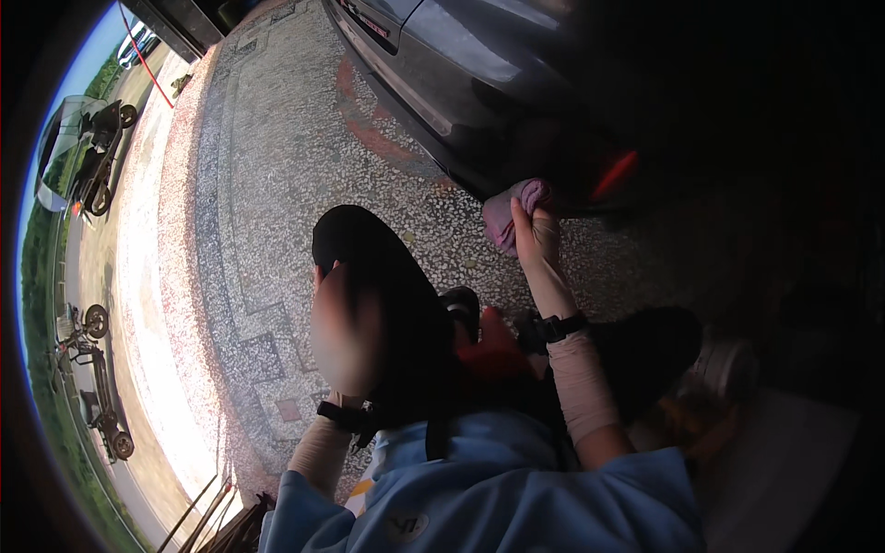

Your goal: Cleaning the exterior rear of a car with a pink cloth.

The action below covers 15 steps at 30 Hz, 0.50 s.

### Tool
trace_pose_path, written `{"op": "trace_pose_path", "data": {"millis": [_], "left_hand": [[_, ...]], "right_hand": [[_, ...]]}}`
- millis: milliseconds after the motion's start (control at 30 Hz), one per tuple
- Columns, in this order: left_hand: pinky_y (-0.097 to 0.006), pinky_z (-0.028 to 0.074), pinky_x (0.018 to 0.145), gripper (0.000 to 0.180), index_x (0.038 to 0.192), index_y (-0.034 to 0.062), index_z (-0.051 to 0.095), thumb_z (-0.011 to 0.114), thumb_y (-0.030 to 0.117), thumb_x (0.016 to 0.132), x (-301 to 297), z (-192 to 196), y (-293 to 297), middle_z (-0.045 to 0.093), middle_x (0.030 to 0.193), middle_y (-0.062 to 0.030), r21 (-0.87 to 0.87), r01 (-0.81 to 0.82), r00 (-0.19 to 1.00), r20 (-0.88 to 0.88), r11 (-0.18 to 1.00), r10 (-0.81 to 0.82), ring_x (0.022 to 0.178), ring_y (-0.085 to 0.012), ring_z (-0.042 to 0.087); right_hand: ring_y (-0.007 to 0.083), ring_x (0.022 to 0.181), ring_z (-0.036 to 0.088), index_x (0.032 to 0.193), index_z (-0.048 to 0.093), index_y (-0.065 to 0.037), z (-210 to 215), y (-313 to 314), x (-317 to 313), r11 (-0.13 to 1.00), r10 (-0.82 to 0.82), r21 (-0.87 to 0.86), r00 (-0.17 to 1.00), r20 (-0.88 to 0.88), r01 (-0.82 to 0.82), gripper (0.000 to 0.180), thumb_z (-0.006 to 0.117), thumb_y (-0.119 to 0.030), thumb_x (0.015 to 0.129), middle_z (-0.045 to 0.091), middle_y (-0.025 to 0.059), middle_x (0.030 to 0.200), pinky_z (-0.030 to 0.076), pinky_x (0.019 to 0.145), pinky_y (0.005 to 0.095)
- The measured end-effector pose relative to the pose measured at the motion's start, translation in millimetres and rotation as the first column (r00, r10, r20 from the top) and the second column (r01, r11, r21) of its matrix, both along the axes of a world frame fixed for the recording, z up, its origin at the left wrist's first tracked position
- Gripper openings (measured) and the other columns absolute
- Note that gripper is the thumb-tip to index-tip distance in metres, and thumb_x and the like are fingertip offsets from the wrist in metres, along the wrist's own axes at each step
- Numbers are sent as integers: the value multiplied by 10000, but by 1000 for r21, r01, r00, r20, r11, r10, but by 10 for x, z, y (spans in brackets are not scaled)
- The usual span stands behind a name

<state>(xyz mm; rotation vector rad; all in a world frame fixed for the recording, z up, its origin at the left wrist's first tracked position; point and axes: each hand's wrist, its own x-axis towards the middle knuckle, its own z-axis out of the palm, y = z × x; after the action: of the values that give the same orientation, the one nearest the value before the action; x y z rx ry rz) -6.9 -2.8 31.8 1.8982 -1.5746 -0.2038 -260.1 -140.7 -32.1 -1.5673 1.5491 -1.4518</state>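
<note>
Right hand, at one o'clock, has its fingers closed around a pink cloth beside the car. Left hand is blurred at nine o'clock; its fingers' state cannot be told.

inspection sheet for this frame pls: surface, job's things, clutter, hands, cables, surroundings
surface: speckled pebble paving, sunlit at left, shaded at right.
job's things: pink cloth bunched against the grey car's lower body.
clutter: pale round container at lower right.
hands: right hand grips the cloth; left hand blurred, resting on the dark knee, grip unclear.
cables: thin red line at upper left, kind unclear.
surroundings: motorbikes parked along the left.
</note>
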Motion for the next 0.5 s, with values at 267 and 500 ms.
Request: {"op": "trace_pose_path", "data": {"millis": [267,500], "left_hand": [[-433,258,1042,556,1342,82,336,532,141,825,-61,-7,-34,278,1384,-226,-45,24,1000,-3,999,-24,1276,-389,282],[-426,237,1055,534,1355,59,304,500,159,868,28,-78,61,235,1406,-225,-18,11,998,-54,1000,-12,1299,-379,249]], "right_hand": [[243,1024,513,1078,522,-25,575,-784,1020,956,243,-174,970,26,-235,269,564,-161,850,538,137,1081,375,900,307],[109,1082,454,1193,493,-36,260,-855,1111,941,334,-107,828,452,-321,373,538,-253,892,530,72,1161,354,914,255]]}}
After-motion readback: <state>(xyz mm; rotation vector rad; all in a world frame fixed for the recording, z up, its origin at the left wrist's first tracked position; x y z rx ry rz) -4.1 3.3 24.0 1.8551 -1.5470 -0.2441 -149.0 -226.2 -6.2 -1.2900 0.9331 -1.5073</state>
